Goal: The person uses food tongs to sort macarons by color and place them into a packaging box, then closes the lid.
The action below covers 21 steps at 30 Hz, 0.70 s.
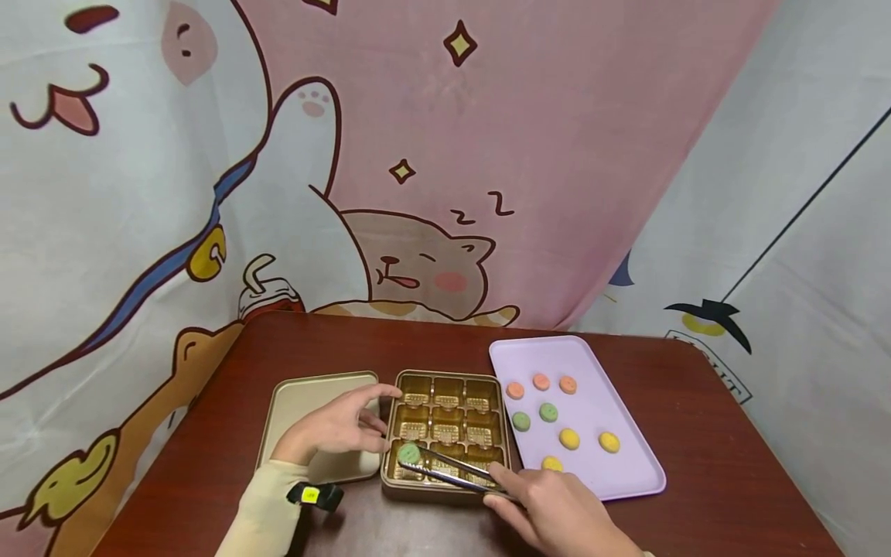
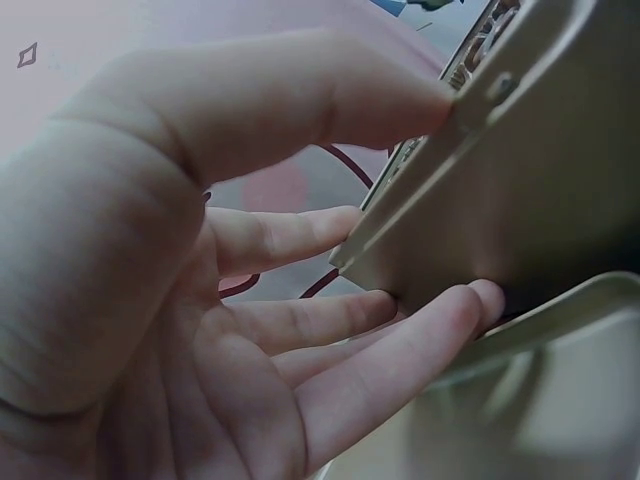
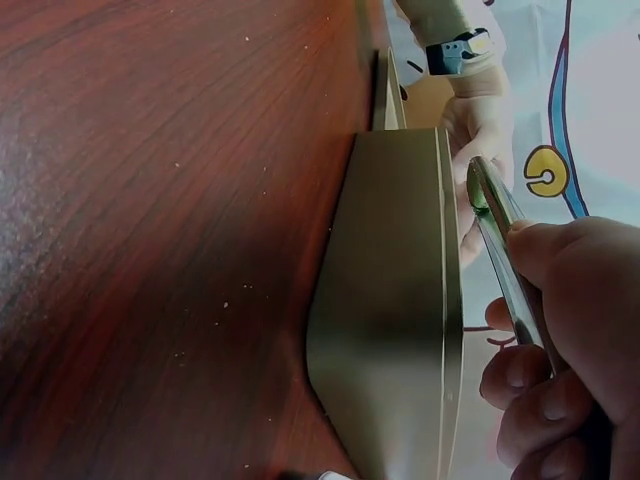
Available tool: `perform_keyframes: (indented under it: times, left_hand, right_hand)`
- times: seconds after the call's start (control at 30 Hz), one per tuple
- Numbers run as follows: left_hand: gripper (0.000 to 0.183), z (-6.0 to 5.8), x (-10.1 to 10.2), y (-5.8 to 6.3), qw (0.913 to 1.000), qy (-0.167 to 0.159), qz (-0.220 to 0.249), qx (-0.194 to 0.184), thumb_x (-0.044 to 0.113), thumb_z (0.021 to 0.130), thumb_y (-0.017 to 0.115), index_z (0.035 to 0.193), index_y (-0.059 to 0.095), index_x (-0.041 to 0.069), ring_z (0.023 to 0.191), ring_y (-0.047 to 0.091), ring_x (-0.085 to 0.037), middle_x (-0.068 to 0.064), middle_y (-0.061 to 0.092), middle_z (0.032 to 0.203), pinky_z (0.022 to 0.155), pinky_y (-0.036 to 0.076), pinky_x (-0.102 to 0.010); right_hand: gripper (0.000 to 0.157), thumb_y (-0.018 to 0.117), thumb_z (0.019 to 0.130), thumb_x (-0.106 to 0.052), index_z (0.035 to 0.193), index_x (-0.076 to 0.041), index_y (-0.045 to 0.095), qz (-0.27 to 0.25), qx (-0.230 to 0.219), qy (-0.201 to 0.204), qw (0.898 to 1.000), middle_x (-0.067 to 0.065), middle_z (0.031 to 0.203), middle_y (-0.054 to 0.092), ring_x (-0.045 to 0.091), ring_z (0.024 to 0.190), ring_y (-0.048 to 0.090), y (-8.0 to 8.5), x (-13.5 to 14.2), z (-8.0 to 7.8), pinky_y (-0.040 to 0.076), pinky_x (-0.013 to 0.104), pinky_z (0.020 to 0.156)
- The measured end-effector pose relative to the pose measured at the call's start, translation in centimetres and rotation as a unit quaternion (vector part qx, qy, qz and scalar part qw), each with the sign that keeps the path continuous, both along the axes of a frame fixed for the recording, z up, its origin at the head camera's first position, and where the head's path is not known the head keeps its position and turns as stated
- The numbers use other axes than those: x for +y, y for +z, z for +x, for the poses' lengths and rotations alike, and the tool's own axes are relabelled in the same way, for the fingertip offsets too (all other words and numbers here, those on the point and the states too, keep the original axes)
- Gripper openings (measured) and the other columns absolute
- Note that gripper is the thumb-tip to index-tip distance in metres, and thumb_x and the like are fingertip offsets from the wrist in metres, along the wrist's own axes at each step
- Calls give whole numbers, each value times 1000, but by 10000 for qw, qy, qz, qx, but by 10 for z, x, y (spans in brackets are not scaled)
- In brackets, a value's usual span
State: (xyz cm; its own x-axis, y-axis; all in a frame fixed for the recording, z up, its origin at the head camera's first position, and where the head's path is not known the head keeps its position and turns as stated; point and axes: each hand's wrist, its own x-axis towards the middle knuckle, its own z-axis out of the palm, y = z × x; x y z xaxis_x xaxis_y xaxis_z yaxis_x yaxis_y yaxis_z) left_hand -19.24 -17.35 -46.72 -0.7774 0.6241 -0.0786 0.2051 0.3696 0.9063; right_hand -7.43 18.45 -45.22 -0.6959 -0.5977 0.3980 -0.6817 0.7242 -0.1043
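Note:
My right hand [image 1: 557, 507] grips metal tongs [image 1: 452, 473], whose tips hold a green macaron-like round [image 1: 408, 454] over the front-left compartment of a gold tin [image 1: 445, 489]. In the right wrist view the tongs [image 3: 505, 255] and the green round [image 3: 476, 187] show above the tin's rim. Fingertips of my left hand [image 1: 341, 424] touch the tin's left side. The left wrist view shows that hand [image 2: 230, 330] with fingers spread and lightly bent, thumb at the rim and other fingertips against the wall of the tin [image 2: 490, 200]. The tin has a gold divided insert.
A lilac tray [image 1: 619, 472] on the right bears pink rounds [image 1: 541, 381], green rounds [image 1: 548, 411] and yellow rounds [image 1: 569, 439]. The tin's lid [image 1: 306, 394] lies at the left, partly under my left hand. All stand on a dark red wooden table [image 1: 724, 464] before a printed cloth.

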Motion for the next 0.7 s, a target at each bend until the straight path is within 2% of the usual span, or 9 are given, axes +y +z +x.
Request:
perform_keyframes:
  times: [0.13,0.33,0.7]
  left_hand:
    - [80,0,0,-1,10000,-9,3,4,6,84,85,153,45,3,106,72,-27,-22,41,160,83,61,-31]
    - [79,-1,0,-1,10000,-14,10,11,6,84,85,153,45,2,106,72,-27,-22,41,160,83,61,-31]
    - [79,1,1,2,10000,14,-14,-7,6,85,85,153,45,2,106,71,-28,-21,41,160,83,61,-31]
  right_hand:
    - [29,72,100,-44,118,-21,72,52,-74,-11,10000,-18,67,56,-5,60,53,1,-2,-1,42,22,46]
    - [39,69,100,-47,124,-17,71,207,-188,-164,9995,-14,69,60,-2,59,55,2,-1,-1,42,24,45]
    - [40,65,102,-52,124,-19,70,258,-583,-426,9971,-15,67,56,-2,57,51,3,0,0,39,23,45]
